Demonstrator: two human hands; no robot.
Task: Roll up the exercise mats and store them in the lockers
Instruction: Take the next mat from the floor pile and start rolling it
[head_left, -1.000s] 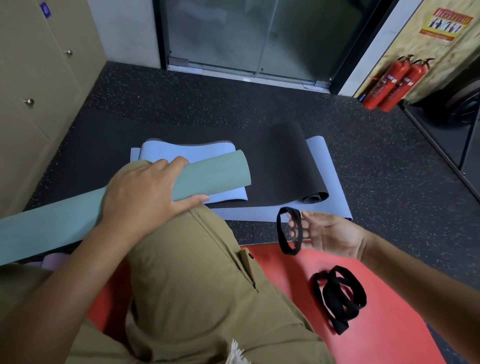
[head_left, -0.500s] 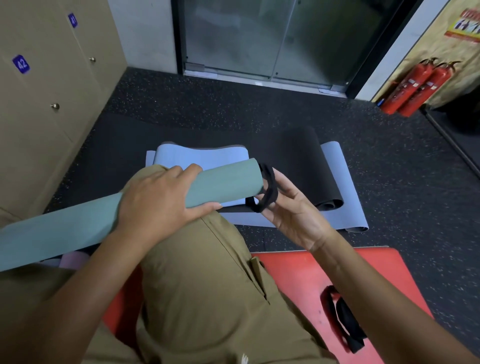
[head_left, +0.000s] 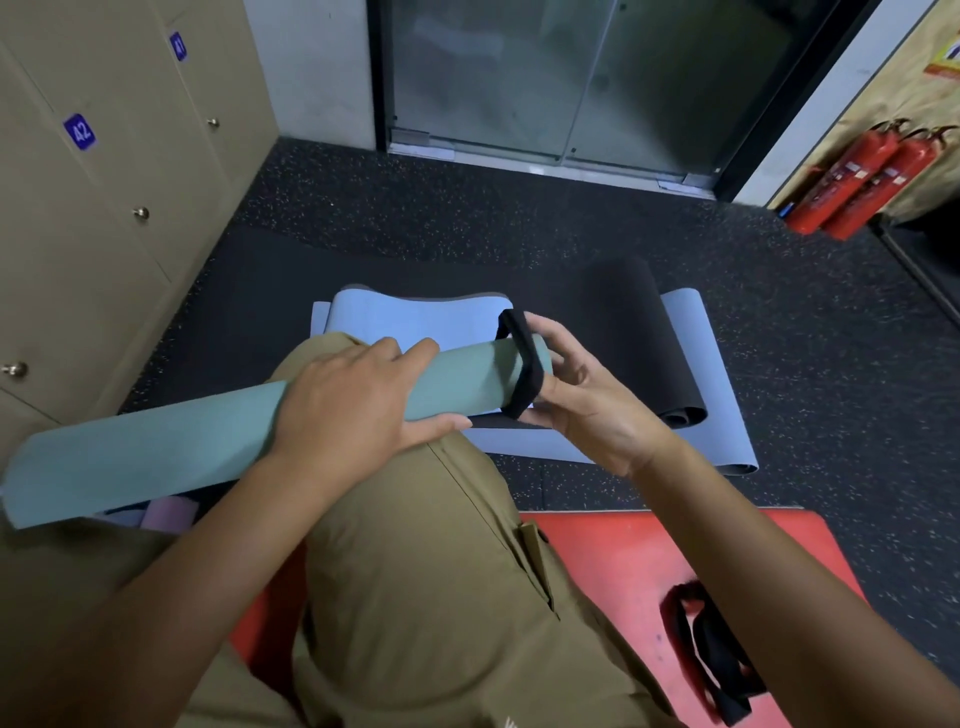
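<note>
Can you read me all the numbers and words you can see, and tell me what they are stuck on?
"42": on a blue tag on a tan locker door.
"41": on a blue tag on the next locker door.
Poster on the right wall: cut off and too blurred to read.
Labels on the two red fire extinguishers: too small to read.

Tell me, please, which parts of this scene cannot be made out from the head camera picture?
- Far end of the green rolled mat: cut off by the picture's left edge.
- Right hand fingertips: hidden behind the mat and the black strap.
- Spare straps: partly covered by the right forearm.
- Fire extinguishers labels: too small.
</note>
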